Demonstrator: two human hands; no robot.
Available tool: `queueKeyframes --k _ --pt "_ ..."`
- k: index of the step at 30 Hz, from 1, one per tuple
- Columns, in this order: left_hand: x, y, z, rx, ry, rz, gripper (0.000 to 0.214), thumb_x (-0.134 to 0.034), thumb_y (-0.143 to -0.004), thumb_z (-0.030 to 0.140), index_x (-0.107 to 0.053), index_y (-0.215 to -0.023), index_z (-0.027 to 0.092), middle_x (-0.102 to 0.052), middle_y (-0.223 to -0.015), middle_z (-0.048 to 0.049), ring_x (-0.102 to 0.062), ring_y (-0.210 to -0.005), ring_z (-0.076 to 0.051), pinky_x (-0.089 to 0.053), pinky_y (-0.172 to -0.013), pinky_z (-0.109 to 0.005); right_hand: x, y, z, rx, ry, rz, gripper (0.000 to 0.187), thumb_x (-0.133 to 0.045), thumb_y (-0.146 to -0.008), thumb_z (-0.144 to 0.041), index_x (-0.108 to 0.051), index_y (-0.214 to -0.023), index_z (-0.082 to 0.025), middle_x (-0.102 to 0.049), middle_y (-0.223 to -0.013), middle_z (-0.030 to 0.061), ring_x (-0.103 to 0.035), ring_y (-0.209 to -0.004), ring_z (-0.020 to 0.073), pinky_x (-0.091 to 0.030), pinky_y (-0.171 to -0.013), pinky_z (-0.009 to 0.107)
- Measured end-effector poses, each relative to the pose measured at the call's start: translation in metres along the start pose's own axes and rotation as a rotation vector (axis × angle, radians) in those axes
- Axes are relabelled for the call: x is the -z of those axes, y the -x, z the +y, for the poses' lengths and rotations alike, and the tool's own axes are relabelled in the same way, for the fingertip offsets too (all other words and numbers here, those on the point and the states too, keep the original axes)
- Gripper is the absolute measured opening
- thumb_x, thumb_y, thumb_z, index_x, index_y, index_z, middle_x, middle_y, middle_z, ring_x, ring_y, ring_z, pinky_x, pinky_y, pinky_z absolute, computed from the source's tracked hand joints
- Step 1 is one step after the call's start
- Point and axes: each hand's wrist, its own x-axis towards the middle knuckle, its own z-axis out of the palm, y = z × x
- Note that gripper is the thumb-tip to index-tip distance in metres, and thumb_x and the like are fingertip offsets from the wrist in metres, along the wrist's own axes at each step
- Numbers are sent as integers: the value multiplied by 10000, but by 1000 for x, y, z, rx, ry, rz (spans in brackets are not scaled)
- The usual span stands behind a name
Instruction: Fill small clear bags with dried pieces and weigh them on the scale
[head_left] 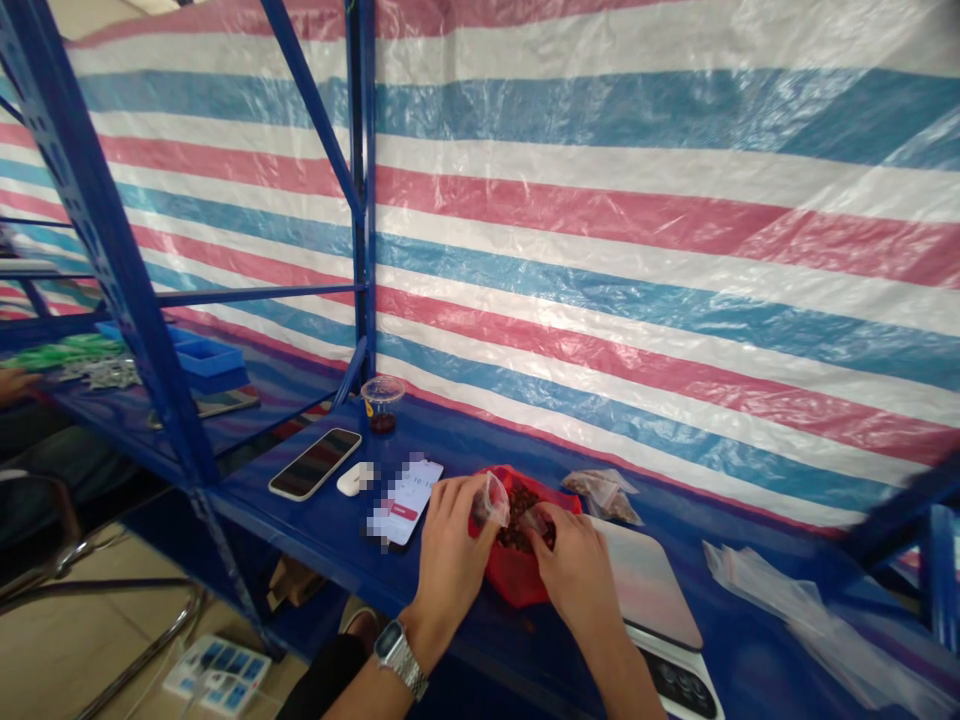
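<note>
Silver watch [401, 655] sat nearest; my left hand [457, 520] pinched a clear bag [493, 498].
Red bag [517, 585] lay between; my right hand [574, 555] dipped in, grasp unclear; scale [652, 575] edged close rightward, tabletop [675, 508] opened beyond.

Scale [654, 580] partly behind right hand [574, 562]

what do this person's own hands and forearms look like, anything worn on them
Both the left hand and right hand are ungloved, with no sleeves visible on the forearms. The left wrist wears a silver metal-link watch with a rounded-square face.
</note>
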Motion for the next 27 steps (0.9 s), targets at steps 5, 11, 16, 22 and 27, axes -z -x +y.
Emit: queueKeyframes --k 5,11,16,22,27 --pt "-4 2 -3 28 -82 -94 316 -703 -918 174 -663 -1219 263 -707 -1156 -19 -612 -1119 -229 -542 -983 -386 8 0 3 44 34 61 414 -507 -780 -55 -748 -1058 -244 -782 -1087 73 -683 -1060 319 -443 -914 434" --pt "-6 3 -7 122 -98 -226 293 -665 -933 184 -671 -1219 249 -706 -1159 -41 -618 -1113 -255 -538 -980 -422 2 5 1 124 -53 0 525 -451 -668 25 -753 -995 -252 -790 -1068 54 -694 -1072 306 -424 -989 479" --pt "-8 4 -10 201 -64 -276 263 -619 -960 201 -670 -1212 255 -692 -1194 -42 -604 -1163 -256 -519 -1021 -434 -15 -2 -1 -15 -355 -49 476 -480 -720 -47 -754 -1056 -243 -794 -1078 69 -731 -982 296 -530 -907 453" --pt "-8 5 -12 193 -90 -300 422 -627 -940 195 -617 -1356 270 -676 -1256 -47 -567 -1218 -275 -504 -1060 -465 6 -9 2 -113 -579 16 339 -515 -817 -175 -748 -1051 -251 -796 -1063 60 -741 -1016 283 -552 -913 420" --pt "-12 5 -6 146 -88 -308 443 -646 -930 194 -625 -1359 303 -668 -1248 -39 -553 -1202 -266 -506 -1058 -453 25 -9 -10 37 -586 94 288 -514 -942 -266 -746 -1111 -245 -776 -1158 74 -712 -1088 265 -521 -1001 422"
